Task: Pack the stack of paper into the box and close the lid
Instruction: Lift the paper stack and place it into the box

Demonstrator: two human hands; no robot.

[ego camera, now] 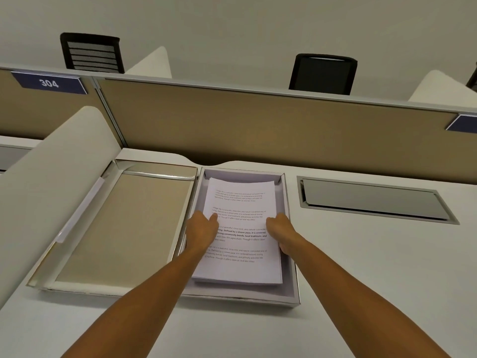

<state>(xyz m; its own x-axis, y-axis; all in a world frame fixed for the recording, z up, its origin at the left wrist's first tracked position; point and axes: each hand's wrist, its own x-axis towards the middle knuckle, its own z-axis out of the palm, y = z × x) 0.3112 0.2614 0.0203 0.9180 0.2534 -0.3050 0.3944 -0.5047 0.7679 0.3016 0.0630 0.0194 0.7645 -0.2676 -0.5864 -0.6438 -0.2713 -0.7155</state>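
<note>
From the head camera we count one box [290, 297], one lid [124, 226] lying open just left of it, one paper stack [240, 228], two hands, two chairs and one metal hatch [374, 200] set in the desk [387, 280]. The stack lies inside the box, between our hands. Our left hand [202, 232] rests on the stack's left edge, fingers curled, thumb on the top sheet. Our right hand [280, 228] grips the right edge, fingers tucked under. The top sheet carries four printed paragraphs; we can read "Defined by a slower pace". A blue tag [49, 83] on the partition reads "304".
</note>
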